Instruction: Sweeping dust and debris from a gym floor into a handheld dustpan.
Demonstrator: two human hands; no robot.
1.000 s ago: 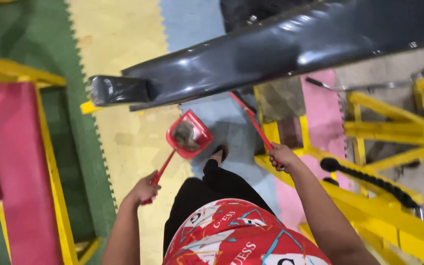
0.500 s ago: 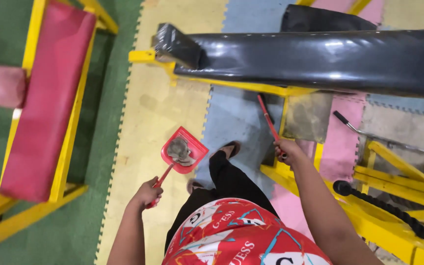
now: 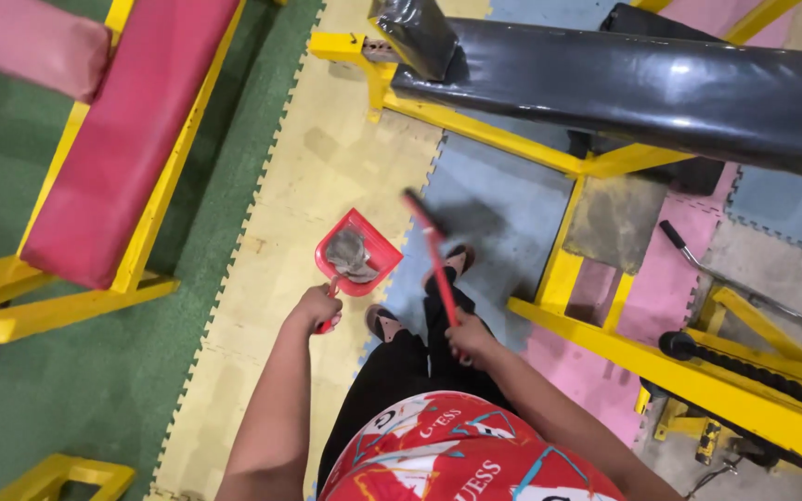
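Two hands, both closed on tools. Left hand [image 3: 313, 306] grips the handle of a red dustpan [image 3: 357, 252]; pan sits just ahead of the fist, tilted roughly level above the yellow floor mat [image 3: 327, 158], grey dust clump [image 3: 353, 255] resting in the scoop. Right hand [image 3: 469, 339] is wrapped around the near end of a red brush [image 3: 433, 255]; its long axis runs from the fist forward and slightly left, dark head at the far end, blurred. Brush head sits just right of the dustpan mouth, near but apart, over the blue-grey mat [image 3: 503, 209]. Left hand is the nearer one to the pan. Sandalled feet [image 3: 384, 323] below. Red padded bench [image 3: 127, 121] on a yellow frame lies left; black padded bench [image 3: 624, 79] ahead right.
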